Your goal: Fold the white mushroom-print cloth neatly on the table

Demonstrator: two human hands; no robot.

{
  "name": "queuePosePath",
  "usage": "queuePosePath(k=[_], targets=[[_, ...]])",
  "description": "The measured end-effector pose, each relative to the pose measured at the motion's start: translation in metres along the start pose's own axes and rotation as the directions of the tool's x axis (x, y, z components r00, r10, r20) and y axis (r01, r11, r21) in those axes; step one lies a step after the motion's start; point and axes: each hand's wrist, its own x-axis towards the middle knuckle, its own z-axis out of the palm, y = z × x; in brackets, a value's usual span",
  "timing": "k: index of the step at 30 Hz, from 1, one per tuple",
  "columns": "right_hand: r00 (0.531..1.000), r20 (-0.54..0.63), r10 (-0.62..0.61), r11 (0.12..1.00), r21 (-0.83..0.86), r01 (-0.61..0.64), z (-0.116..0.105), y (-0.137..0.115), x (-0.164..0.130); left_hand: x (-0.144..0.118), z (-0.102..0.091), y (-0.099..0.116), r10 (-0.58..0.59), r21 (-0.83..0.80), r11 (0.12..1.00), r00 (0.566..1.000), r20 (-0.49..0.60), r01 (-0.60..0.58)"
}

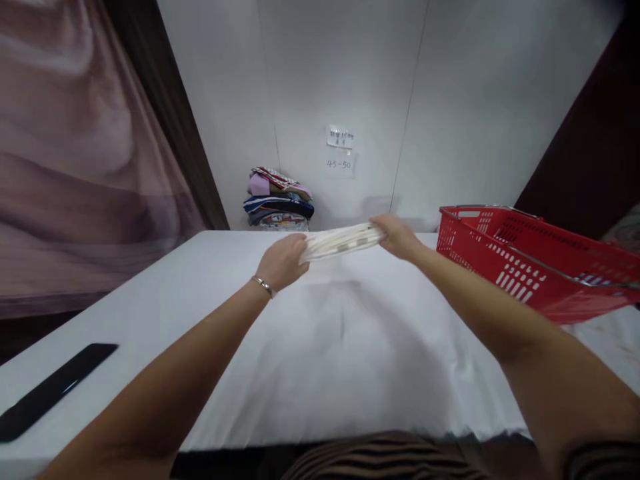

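Note:
Both my arms reach forward over a table covered with a white cloth [320, 347]. My left hand [283, 261] and my right hand [398, 236] grip the two ends of a folded white garment [343, 241] with faint stripes. It is held flat, a little above the far part of the table. A thin bracelet sits on my left wrist.
A red plastic shopping basket [530, 261] stands at the right edge of the table. A stack of folded coloured clothes [278, 198] lies at the far end against the white wall. A black flat object [50, 390] lies at the near left. A pink curtain hangs at left.

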Motion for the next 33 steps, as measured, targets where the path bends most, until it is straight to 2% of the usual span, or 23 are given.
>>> queuePosePath(k=[2,5,7,9,13,16,18,22,24,27,30,33], targets=[[0.998,0.04,-0.039,0.997,-0.071,0.041,0.04,-0.012,-0.05,-0.039,0.035,0.009,0.09,-0.015,0.996,0.993,0.081,-0.089],[0.966,0.252,-0.064,0.996,-0.044,0.077,0.089,-0.032,-0.122,-0.095,0.083,0.028,0.15,-0.098,0.987,0.956,0.252,-0.129],[0.96,0.28,-0.018,0.999,-0.035,0.029,0.107,-0.043,-0.154,-0.118,0.1,0.037,0.111,-0.13,0.988,0.958,0.265,-0.079],[0.963,0.267,0.029,0.999,-0.032,-0.021,0.113,-0.049,-0.168,-0.128,0.107,0.041,0.077,-0.15,0.988,0.968,0.238,-0.042],[0.959,0.282,0.039,0.999,0.016,-0.045,0.105,-0.05,-0.171,-0.13,0.106,0.035,0.077,-0.192,0.981,0.974,0.215,-0.035],[0.949,0.312,0.041,0.99,0.114,-0.081,0.097,-0.05,-0.175,-0.133,0.104,0.031,0.064,-0.239,0.971,0.976,0.21,-0.012],[0.947,0.31,0.085,0.964,0.214,-0.157,0.094,-0.049,-0.18,-0.134,0.104,0.033,0.03,-0.259,0.966,0.978,0.204,0.024],[0.91,0.295,0.293,0.841,0.373,-0.392,0.093,-0.046,-0.181,-0.124,0.104,0.048,-0.021,-0.262,0.962,0.983,0.183,0.07],[0.903,0.262,0.34,0.829,0.369,-0.42,0.094,-0.044,-0.177,-0.115,0.105,0.058,-0.017,-0.258,0.964,0.983,0.181,0.064],[0.931,0.225,0.288,0.893,0.289,-0.346,0.094,-0.044,-0.171,-0.102,0.109,0.068,-0.005,-0.243,0.968,0.976,0.217,0.059],[0.942,0.239,0.237,0.934,0.21,-0.288,0.092,-0.047,-0.17,-0.095,0.114,0.067,0.003,-0.246,0.967,0.968,0.251,0.061],[0.921,0.265,0.287,0.933,0.141,-0.331,0.089,-0.052,-0.17,-0.093,0.117,0.062,0.018,-0.278,0.959,0.967,0.252,0.055]])
